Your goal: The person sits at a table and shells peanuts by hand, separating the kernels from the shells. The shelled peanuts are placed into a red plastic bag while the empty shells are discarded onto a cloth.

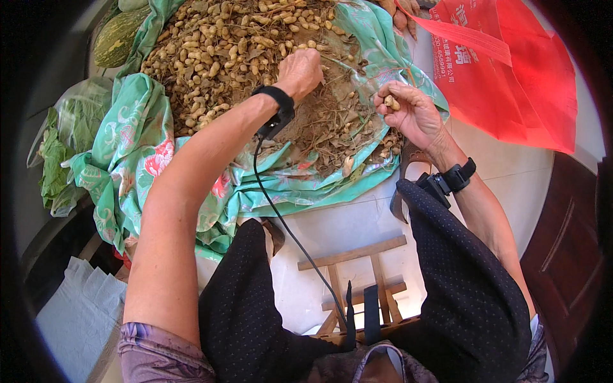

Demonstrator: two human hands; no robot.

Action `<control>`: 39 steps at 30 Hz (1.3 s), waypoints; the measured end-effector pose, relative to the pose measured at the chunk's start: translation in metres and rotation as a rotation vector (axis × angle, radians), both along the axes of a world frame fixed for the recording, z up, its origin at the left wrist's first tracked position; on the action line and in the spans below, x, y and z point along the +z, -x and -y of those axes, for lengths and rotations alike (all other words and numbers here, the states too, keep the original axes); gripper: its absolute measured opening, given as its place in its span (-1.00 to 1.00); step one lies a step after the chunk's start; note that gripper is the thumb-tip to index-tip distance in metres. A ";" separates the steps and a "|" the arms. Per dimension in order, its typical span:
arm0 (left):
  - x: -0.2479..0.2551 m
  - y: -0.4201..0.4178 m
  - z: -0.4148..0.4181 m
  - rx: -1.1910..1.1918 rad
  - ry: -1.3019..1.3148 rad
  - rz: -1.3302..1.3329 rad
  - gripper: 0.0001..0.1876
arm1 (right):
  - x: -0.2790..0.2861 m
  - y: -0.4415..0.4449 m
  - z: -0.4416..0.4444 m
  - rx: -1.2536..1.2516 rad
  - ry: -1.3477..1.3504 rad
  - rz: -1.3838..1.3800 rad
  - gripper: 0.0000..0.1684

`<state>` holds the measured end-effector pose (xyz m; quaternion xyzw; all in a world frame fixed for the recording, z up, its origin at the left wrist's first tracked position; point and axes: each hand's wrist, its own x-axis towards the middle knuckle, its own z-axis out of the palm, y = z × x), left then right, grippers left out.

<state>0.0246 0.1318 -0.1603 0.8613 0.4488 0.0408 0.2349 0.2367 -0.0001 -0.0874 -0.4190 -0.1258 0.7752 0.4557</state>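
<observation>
A large heap of unshelled peanuts [206, 62] with dry leaves and stems lies on a green floral cloth [139, 105]. My left hand [301, 72] reaches over the heap's right part, fingers curled down at the edge of the nuts; what it may hold is hidden beneath it. To the right, my right hand [409, 112] is raised palm up above the cloth's edge, its fingers curled around a peanut [391, 102]. Thin stems show beside its fingertips. Between and below the hands lie soil and dry plant debris [335, 129]. Both wrists wear black straps with small devices.
A red bag [517, 86] bearing writing lies at the right, near some sweet potatoes [401, 19]. Green squash [119, 38] and leafy greens in a plastic bag [81, 124] are at the left. A wooden stool frame [354, 253] shows between the knees; a black cable hangs from my left wrist.
</observation>
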 end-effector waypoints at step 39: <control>0.064 0.014 0.050 0.287 1.476 0.807 -0.77 | -0.012 0.036 -0.008 0.075 -0.086 0.188 -0.77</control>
